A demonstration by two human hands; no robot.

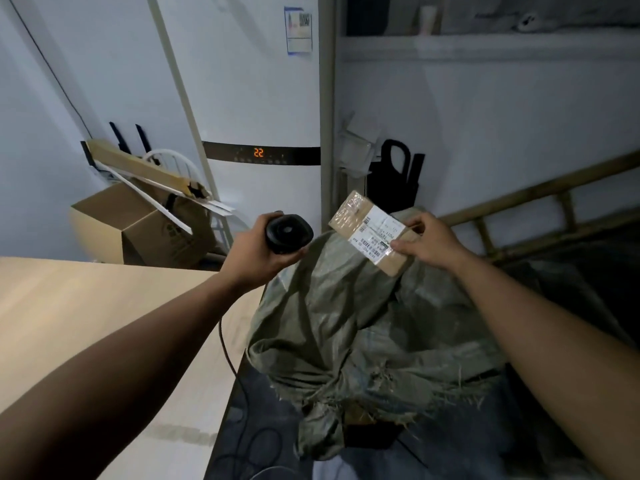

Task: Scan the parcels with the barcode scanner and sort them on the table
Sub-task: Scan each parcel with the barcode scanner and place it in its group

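Partly under right hand (427, 242): parcel (372, 232) label, print blurred.

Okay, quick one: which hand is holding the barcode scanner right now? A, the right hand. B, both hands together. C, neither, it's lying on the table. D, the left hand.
D: the left hand grips the barcode scanner, while the right hand pinches the small cardboard parcel above the sack.

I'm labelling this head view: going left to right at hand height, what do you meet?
Open cardboard box → left hand gripping the barcode scanner → small parcel → right hand pinching it.
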